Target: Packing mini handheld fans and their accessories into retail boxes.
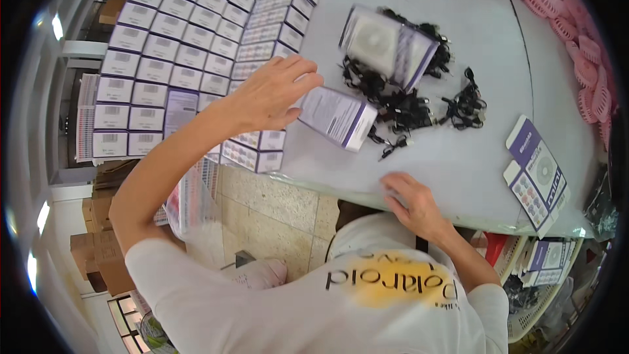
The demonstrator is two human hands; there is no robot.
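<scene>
My left hand [275, 92] hovers at the edge of the stacked boxes, its fingers loosely bent and apart from the thumb. Just right of it, a white and purple box [334, 117] lies on the table, close to the thumb; I cannot tell whether they touch. Farther back, another white and purple box [386, 46], somewhat blurred, rests tilted on a pile of black cables [406, 113]. At the table's near edge is my right hand [416, 206], with thumb and fingers parted and nothing visible between them.
Rows of packed boxes [180, 46] fill the left side. Pink handheld fans [550, 3] are heaped along the far right. A flat, unfolded carton [538, 174] lies at the right edge, above a basket [524, 324]. A small cable bundle [464, 106] sits right of the pile.
</scene>
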